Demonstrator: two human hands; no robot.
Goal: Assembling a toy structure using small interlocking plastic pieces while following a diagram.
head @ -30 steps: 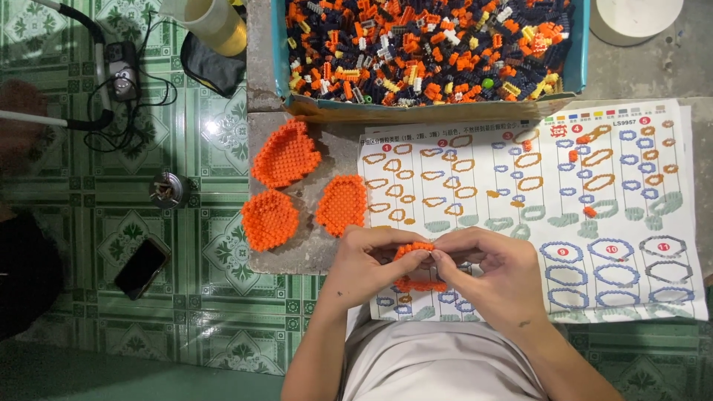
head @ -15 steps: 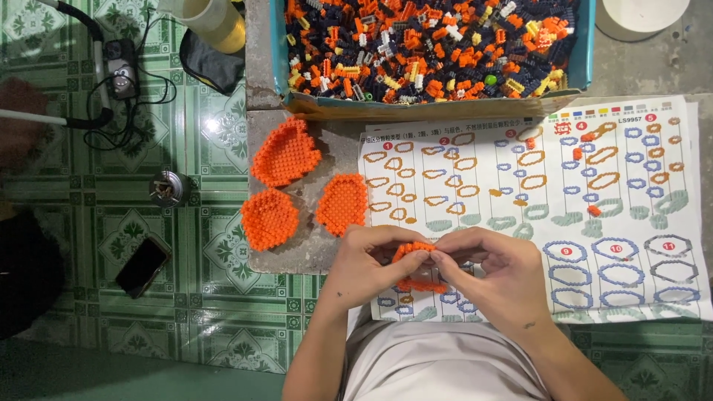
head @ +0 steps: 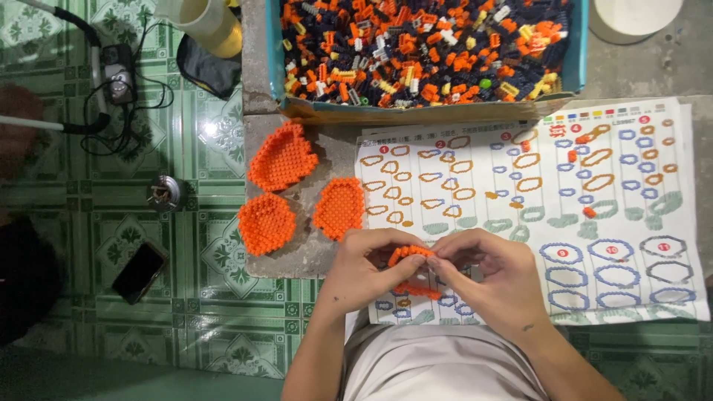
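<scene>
My left hand (head: 368, 267) and my right hand (head: 494, 275) meet over the near edge of a printed instruction sheet (head: 631, 208). Both pinch a small orange ring of tiny building bricks (head: 410, 271), whose lower arc shows below my fingers. Three finished flat orange brick pieces (head: 282, 156) (head: 266, 223) (head: 339, 208) lie on the grey slab (head: 297, 256) just left of the sheet. A blue box (head: 427, 44) full of orange, dark and yellow bricks stands at the far side.
A few loose orange bricks (head: 589, 212) rest on the sheet. On the green tiled floor at left lie a dark phone (head: 139, 272), a small round tin (head: 164, 193), a charger with cables (head: 119, 74) and a yellow cup (head: 204, 22). A white tub (head: 635, 15) sits far right.
My fingers have shifted slightly on the orange ring; the hands stay in the same place. Nothing else has moved.
</scene>
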